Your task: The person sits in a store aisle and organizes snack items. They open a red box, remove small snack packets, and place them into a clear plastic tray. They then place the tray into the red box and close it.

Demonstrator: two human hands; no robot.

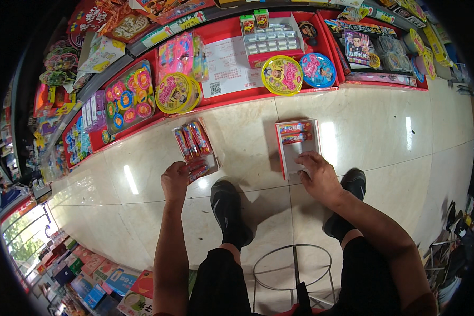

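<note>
On the floor to the left is a small open box (211, 165) with red candy packets (191, 140) standing side by side in it. More red candy packets (197, 170) lie crosswise at its near end. My left hand (174, 179) has its fingertips closed on the end of one of these crosswise packets. To the right, a white-lined open box with red sides (290, 152) holds two red packets (295, 132) at its far end. Over its near right part hovers my right hand (322, 175), fingers apart and with nothing in them.
Red display trays (237, 98) line the shelf front, holding round yellow tubs (282, 75), a blue tub (318, 70) and other sweets. My black shoes (225, 201) stand near the boxes. A round metal stool frame (292, 247) is between my legs. Stacked cartons (120, 280) fill the lower left.
</note>
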